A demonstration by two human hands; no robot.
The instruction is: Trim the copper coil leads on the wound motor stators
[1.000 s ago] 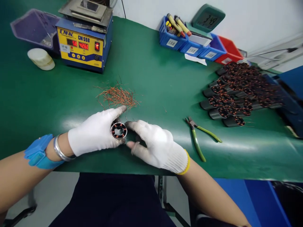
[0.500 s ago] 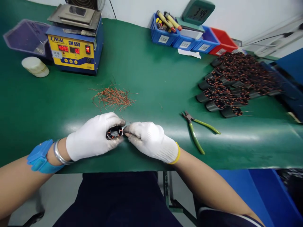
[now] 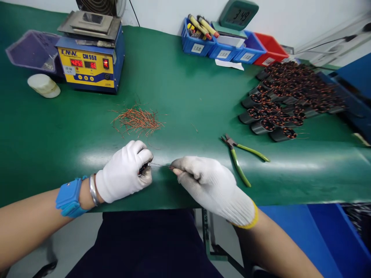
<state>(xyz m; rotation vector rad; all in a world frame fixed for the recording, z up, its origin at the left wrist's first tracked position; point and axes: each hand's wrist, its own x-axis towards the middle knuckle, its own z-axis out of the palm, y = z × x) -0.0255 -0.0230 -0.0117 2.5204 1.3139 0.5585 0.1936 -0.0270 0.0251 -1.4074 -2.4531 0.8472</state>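
My left hand, in a white glove, is closed around a motor stator, a dark ring with copper windings; the fingers hide most of it. Thin wires run from the stator across to my right hand. That gloved hand pinches the wire ends between thumb and forefinger, a short way right of the stator. A loose heap of copper wire pieces lies on the bench beyond my left hand. Green-handled cutting pliers rest with jaws apart, right of my right hand.
Many wound stators stand in rows at the back right. A blue and yellow CM558 unit sits back left, beside a purple bin and a white round piece. Blue boxes and a red box line the wall.
My right hand has moved right, away from the stator, and the wires now stretch between the hands. My left hand has turned, covering more of the stator.
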